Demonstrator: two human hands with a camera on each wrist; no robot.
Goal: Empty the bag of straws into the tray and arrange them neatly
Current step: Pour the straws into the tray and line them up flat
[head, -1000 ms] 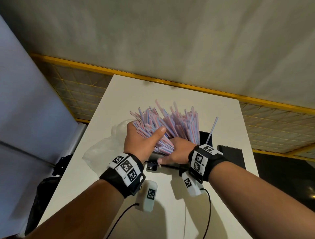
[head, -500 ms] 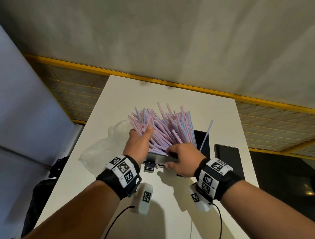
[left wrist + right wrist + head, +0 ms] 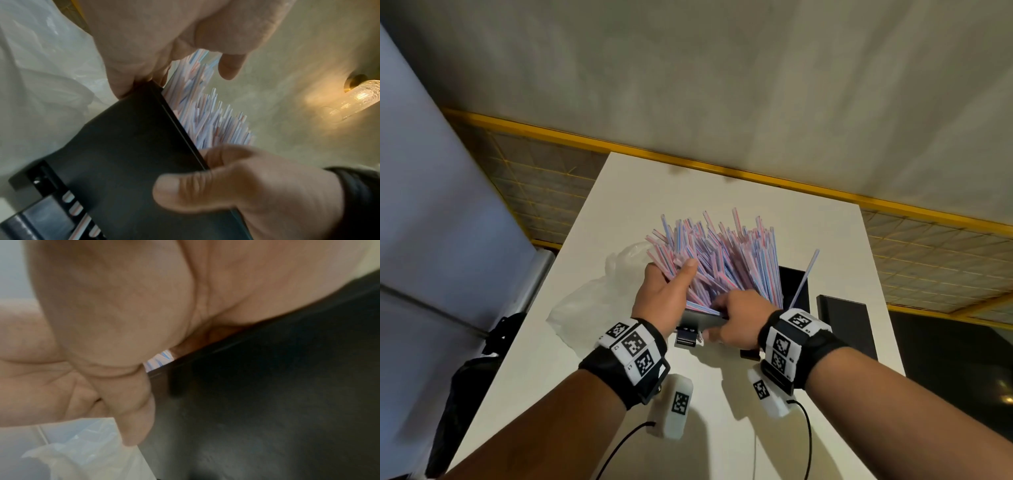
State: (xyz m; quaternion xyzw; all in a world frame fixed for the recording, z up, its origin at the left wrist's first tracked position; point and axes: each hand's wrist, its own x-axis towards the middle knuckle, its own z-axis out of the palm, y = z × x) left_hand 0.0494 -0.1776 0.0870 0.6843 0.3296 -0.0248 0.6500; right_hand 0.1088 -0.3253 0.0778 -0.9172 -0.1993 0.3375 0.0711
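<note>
A thick bunch of pink, blue and white striped straws (image 3: 726,260) stands fanned out in a black tray (image 3: 700,322) on the white table. My left hand (image 3: 678,277) grips the bunch's left side, its thumb lying over the top. My right hand (image 3: 717,318) pinches the tray's front wall (image 3: 127,154), thumb on the outside and fingers curled over the rim against the straws (image 3: 205,116). One straw (image 3: 806,277) leans alone at the tray's right end. The empty clear plastic bag (image 3: 599,294) lies crumpled to the left.
A flat black panel (image 3: 846,325) lies on the table (image 3: 722,195) right of the tray. The table's left and right edges are close to the hands. A yellow-edged tiled floor (image 3: 544,178) lies beyond the table.
My right hand has drawn back out of the straw bunch to the tray's front wall. My left hand has stayed on the bunch's left side, with the thumb shifted up.
</note>
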